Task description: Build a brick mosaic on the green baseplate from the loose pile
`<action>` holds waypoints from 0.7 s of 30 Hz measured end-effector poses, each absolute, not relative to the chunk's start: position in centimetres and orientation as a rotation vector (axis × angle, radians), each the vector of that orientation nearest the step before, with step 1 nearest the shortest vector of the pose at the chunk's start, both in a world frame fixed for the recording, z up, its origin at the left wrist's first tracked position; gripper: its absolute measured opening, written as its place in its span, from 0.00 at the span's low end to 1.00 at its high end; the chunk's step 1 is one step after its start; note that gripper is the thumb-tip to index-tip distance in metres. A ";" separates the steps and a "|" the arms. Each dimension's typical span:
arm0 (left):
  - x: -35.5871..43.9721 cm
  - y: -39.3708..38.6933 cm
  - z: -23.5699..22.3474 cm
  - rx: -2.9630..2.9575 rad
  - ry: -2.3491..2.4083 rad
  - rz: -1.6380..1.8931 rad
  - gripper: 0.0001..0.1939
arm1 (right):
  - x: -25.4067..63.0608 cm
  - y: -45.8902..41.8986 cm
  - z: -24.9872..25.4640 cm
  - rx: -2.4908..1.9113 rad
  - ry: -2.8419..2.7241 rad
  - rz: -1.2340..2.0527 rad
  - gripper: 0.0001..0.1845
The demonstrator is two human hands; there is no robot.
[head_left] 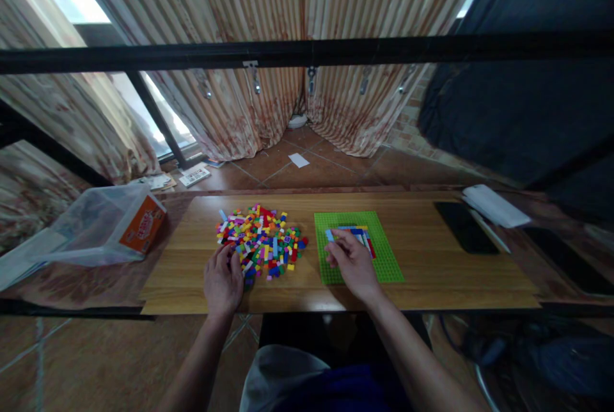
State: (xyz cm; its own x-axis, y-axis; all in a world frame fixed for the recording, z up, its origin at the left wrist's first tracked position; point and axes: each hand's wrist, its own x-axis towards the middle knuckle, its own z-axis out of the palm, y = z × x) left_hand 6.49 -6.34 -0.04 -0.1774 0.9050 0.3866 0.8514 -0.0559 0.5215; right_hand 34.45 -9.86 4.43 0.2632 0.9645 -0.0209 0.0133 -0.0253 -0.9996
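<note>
A pile of small toy building bricks (266, 245) in many colours is spread over the left half of the wooden table. At its near left edge rests my left hand (224, 281), fingers loosely bent and a little apart, with no brick visible in them. To the right lies a green studded baseplate (386, 265). Over it is my right hand (357, 265), thumb and forefinger pinched at a light blue brick (329, 235). Blue, white, red and yellow bricks (364, 239) sit on the baseplate just beyond this hand, which partly covers them.
A clear plastic tub (96, 223) with an orange label stands left of the table (422, 284). On the right are a black phone-like slab (465, 226) and a white object (496, 205). A dark metal bar (307, 54) crosses in front of the curtains.
</note>
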 end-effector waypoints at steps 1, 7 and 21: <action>6.5 -6.4 0.0 1.963 2.108 1.052 0.17 | 35.3 -10.2 4.5 -1.358 -0.980 1.009 0.19; 6.5 -6.4 0.2 1.985 2.122 1.007 0.18 | 41.3 -11.5 3.9 -1.481 -0.755 0.824 0.22; 6.4 -6.0 0.2 1.978 2.139 0.998 0.19 | 46.3 -11.4 3.2 -1.593 -0.849 0.822 0.23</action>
State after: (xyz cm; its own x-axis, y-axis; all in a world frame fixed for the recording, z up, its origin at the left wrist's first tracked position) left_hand 6.37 -6.04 0.24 -0.1738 0.9115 0.3729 0.8711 -0.0343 0.4899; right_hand 46.32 -11.36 3.24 0.5026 0.8614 -0.0741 0.1020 -0.1442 -0.9843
